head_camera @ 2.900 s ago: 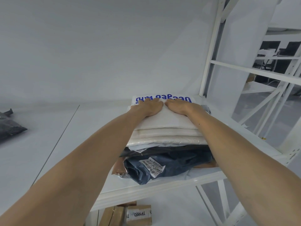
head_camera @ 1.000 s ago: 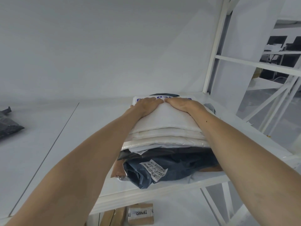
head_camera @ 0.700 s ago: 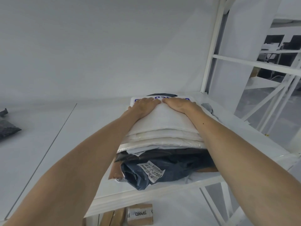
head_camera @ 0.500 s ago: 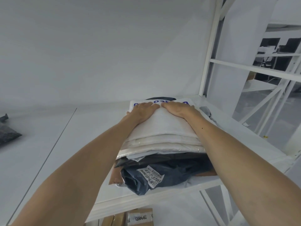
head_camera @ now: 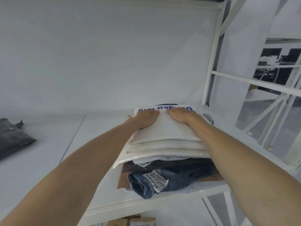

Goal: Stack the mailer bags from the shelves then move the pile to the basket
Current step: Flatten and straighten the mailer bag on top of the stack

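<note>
Mailer bags lie in one pile (head_camera: 164, 154) at the right end of a white shelf (head_camera: 48, 160), near its front edge. Visible layers: about four white or cream bags on top, a dark one beneath, then a dark blue bag (head_camera: 171, 180) with a white printed label, with a brown piece under it; the exact count is unclear. The top white bag (head_camera: 162, 129) carries blue lettering at its far edge. Left hand (head_camera: 145, 118) and right hand (head_camera: 180, 115) rest flat, palms down, side by side on the top bag, fingers extended, gripping nothing. One dark grey bag (head_camera: 11, 137) lies well apart at the shelf's left end. Brown cartons (head_camera: 130, 221) sit below the shelf.
</note>
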